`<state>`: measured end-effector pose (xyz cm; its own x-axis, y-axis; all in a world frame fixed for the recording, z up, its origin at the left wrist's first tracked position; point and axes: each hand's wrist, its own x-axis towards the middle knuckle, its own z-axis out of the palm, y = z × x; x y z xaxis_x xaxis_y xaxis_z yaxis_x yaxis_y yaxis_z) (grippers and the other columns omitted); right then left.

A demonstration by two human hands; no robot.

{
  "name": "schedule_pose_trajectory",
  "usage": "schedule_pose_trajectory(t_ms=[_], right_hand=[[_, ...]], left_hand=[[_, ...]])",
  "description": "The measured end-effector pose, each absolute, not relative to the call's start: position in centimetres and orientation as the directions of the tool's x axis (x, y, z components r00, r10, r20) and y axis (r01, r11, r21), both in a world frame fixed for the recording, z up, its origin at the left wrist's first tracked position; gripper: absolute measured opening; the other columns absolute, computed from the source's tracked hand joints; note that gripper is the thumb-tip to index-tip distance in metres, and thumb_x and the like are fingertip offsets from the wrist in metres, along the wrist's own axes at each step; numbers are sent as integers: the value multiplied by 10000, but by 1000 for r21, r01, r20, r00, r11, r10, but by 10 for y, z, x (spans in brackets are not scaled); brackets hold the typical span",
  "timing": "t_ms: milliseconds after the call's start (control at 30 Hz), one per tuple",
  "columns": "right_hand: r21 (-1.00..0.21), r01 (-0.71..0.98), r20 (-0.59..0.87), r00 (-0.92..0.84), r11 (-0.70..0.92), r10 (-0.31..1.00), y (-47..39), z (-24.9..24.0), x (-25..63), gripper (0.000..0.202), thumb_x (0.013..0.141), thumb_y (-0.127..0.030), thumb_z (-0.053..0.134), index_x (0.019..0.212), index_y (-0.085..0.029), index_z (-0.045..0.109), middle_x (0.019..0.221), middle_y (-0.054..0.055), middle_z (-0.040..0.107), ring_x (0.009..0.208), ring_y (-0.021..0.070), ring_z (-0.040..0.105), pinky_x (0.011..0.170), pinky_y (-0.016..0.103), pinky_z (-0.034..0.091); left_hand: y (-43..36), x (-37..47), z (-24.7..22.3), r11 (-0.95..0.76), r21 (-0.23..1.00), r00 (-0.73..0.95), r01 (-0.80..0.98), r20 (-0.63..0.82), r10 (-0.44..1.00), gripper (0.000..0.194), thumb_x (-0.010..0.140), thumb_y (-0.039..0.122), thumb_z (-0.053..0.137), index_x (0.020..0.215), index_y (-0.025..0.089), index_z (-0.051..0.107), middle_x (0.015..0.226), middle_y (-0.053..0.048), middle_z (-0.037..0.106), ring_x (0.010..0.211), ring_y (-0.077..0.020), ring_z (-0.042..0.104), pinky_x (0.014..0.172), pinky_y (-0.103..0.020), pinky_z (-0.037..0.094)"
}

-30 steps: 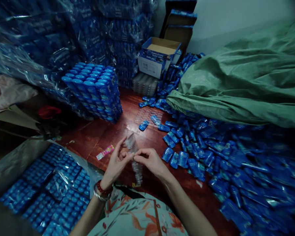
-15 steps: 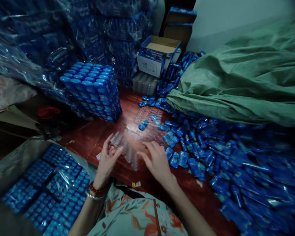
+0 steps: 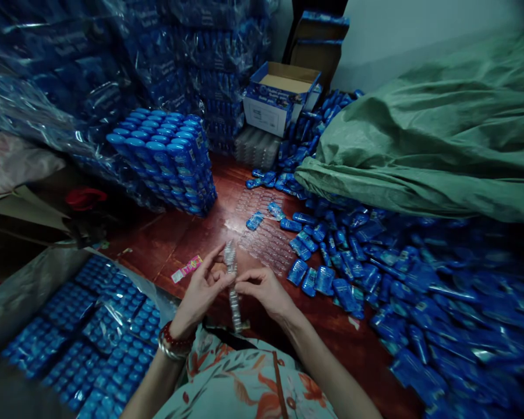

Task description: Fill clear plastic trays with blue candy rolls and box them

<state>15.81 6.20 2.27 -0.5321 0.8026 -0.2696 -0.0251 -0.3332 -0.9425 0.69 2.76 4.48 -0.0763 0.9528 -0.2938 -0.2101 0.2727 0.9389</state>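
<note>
Low in the middle of the head view, a narrow stack of clear plastic trays (image 3: 232, 279) stands on edge between my hands. My left hand (image 3: 204, 285) grips its left side, thumb toward me and fingers behind it. The fingertips of my right hand (image 3: 264, 291) are pinched at its right edge. Beyond my hands, two clear trays (image 3: 266, 249) lie flat on the red-brown surface (image 3: 157, 238). A blue packet (image 3: 255, 220) rests by them, and another (image 3: 275, 210) lies on the farther one. A pink and yellow wrapper (image 3: 187, 269) is left of my left hand.
Loose blue packets (image 3: 402, 279) are heaped on the right, partly under a green cloth (image 3: 419, 163). A block of stacked blue containers (image 3: 170, 157) stands at the left. Behind are an open box (image 3: 268, 110) and more clear trays (image 3: 257, 146). A bag of blue containers (image 3: 91, 331) is lower left.
The tray stack has turned upright and edge-on. My right hand has moved left and closed on it. A flat tray and the whole pink wrapper now show more clearly.
</note>
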Motion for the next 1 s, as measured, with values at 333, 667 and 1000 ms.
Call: schedule_pose_trajectory(t_ms=[333,667,1000], right_hand=[[-992,101,-105,-363,-73,926,55,35,153,154,834,-264,507,778,-174,619,736,-6,606,695,120,532,649,219,412],[-750,408,522,-119,520,845,79,55,165,77,870,-154,468,899,-192,529,801,9,569,745,131,541,687,247,426],[-220,528,441,-697,821,566,53,40,184,151,889,-108,387,885,-150,532,722,35,550,695,167,481,677,317,353]], left_hand=[[28,2,39,192,975,-151,-109,-207,967,767,734,288,664,1390,249,269,915,-2,552,542,-29,456,534,-166,417],[23,-47,40,133,982,-451,-131,-179,875,710,709,273,648,1352,247,348,965,-22,607,653,-91,543,597,-196,456],[14,-99,-28,409,827,-772,385,46,634,968,683,504,635,1407,56,174,1172,-218,484,1041,-315,521,890,-509,411]])
